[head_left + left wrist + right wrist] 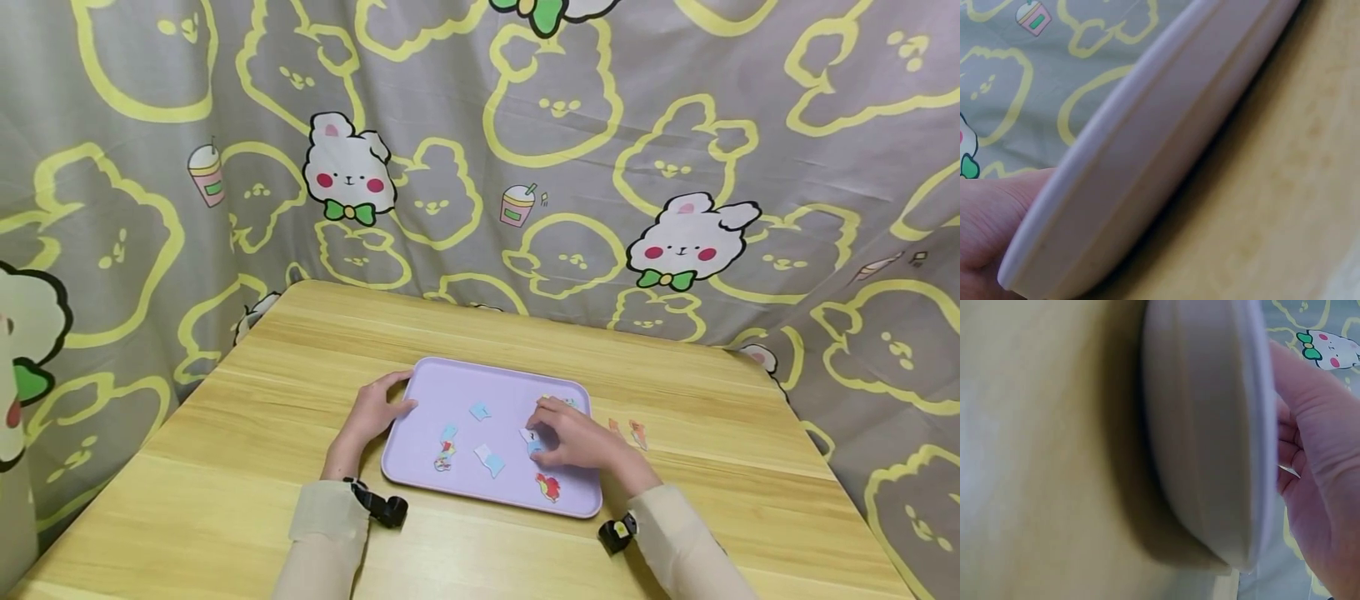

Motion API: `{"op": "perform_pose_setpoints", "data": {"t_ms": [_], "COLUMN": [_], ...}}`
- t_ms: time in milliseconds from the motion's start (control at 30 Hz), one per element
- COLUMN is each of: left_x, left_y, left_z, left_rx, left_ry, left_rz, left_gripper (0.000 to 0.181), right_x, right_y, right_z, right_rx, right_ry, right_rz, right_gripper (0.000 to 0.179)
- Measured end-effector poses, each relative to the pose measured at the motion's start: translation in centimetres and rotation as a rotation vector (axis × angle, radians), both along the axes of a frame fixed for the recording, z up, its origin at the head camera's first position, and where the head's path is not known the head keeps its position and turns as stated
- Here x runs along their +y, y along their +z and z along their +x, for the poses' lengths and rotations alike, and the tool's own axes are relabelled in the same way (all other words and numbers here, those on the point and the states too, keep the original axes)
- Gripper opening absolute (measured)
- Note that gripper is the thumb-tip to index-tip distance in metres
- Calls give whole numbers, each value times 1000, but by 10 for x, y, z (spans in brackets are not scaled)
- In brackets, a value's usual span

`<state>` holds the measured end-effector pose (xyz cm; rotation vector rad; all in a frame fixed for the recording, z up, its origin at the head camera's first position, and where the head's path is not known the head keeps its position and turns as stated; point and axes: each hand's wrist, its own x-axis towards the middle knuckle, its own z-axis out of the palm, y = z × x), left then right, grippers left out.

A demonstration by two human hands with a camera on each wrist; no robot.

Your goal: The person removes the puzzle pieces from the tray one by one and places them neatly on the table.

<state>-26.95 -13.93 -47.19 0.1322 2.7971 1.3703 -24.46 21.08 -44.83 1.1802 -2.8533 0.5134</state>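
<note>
A shallow lilac tray (465, 375) lies on the table, seen from its side in both wrist views. My left hand (372, 410) holds its left edge, thumb over the rim. Over the tray's right half, my right hand (573, 437) has its fingers and thumb around a white and blue puzzle piece (531, 439). Left of that hand are a white and blue piece (490, 460), a small blue piece (480, 411) and a multicoloured strip of pieces (446, 447). A red piece (548, 487) lies nearer the front. My right hand partly covers another piece (568, 402) behind it.
Orange pieces (637, 433) lie on the wooden table (480, 550) just right of the tray. A grey patterned curtain (450, 125) hangs around the table's back and sides.
</note>
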Motion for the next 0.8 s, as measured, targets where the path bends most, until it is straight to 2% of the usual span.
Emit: {"op": "perform_pose_setpoints", "data": {"t_ms": [200,567,800], "left_x": [0,1,2], "left_y": [1,2,2], "left_z": [0,1,1], "left_rx": [3,1,-5], "left_ry": [-3,0,6], "left_rz": [-6,-7,-13], "left_gripper": [56,55,56], "right_x": [-2,0,3], "right_y": [0,-9,-13], "right_z": [0,-1,-3], "right_rx": [28,11,-16], "right_ry": [0,28,-17], "right_rz": [-40,-353,-456], "right_gripper": [35,28,30]}}
